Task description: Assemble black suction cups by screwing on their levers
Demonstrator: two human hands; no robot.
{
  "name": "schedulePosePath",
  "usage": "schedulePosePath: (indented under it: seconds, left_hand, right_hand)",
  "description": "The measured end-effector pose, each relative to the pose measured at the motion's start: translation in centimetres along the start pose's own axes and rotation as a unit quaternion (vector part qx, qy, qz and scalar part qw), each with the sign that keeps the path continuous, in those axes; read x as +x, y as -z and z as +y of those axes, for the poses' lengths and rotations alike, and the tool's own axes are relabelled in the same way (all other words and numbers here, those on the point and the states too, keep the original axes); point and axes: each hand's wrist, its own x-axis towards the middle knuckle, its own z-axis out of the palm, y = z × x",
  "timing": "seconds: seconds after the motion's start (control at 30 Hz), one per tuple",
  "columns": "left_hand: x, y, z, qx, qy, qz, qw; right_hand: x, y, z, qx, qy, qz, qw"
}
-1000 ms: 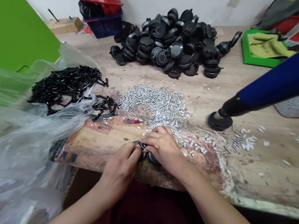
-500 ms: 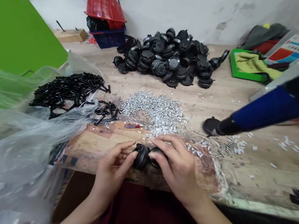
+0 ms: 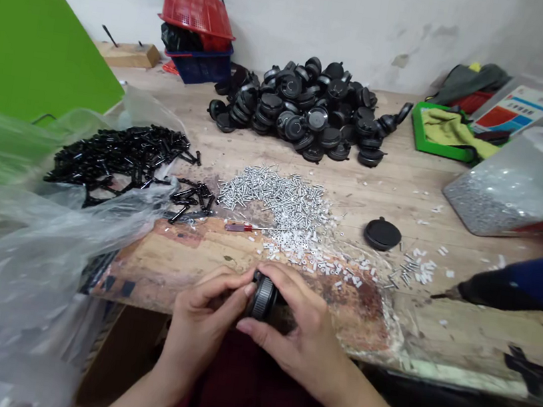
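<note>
Near the bench's front edge, a round black suction cup base (image 3: 263, 299) with a ribbed rim stands on its side between my hands. My left hand (image 3: 206, 305) pinches its left side with thumb and fingertips. Curled over its right side is my right hand (image 3: 302, 322), fingers on top and thumb low in front; part of the base is hidden behind them. Another black suction cup base (image 3: 383, 235) lies flat to the right. Farther right, a blue and black power screwdriver (image 3: 507, 282) points its bit left.
A heap of black suction cup bases (image 3: 289, 108) sits at the back. Silver screws (image 3: 273, 193) and white spacers (image 3: 296, 244) are spread mid-bench beside a small screwdriver (image 3: 242, 228). Black pins (image 3: 121, 155) lie on plastic at left; a clear tub (image 3: 505, 196) stands right.
Two black round pieces, held apart in my hands before, now appear together as one. The power screwdriver has swung right and toward me, away from the base lying flat.
</note>
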Motion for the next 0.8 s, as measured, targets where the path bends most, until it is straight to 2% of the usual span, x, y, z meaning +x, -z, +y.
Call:
schedulePosePath:
  seconds: [0.2,0.5,0.67,0.8]
  left_hand:
    - [0.25,0.24,0.33,0.024,-0.022,-0.028,0.999]
    - [0.43,0.05,0.04,0.029,-0.032,-0.016,0.999]
    - [0.59,-0.25,-0.07,0.039,-0.033,0.035,0.998]
    - [0.94,-0.72,-0.06,0.072,-0.092,0.065,0.991]
  right_hand:
    - [-0.31,0.03,0.14,-0.001,0.008,0.0,1.0]
    - [-0.03,0.03,0.67,-0.014,0.021,-0.004,1.0]
    - [-0.12,-0.06,0.59,-0.018,-0.034,0.016,0.999]
    - [-0.03,0.17,0.2,0.026,-0.107,0.039,0.993]
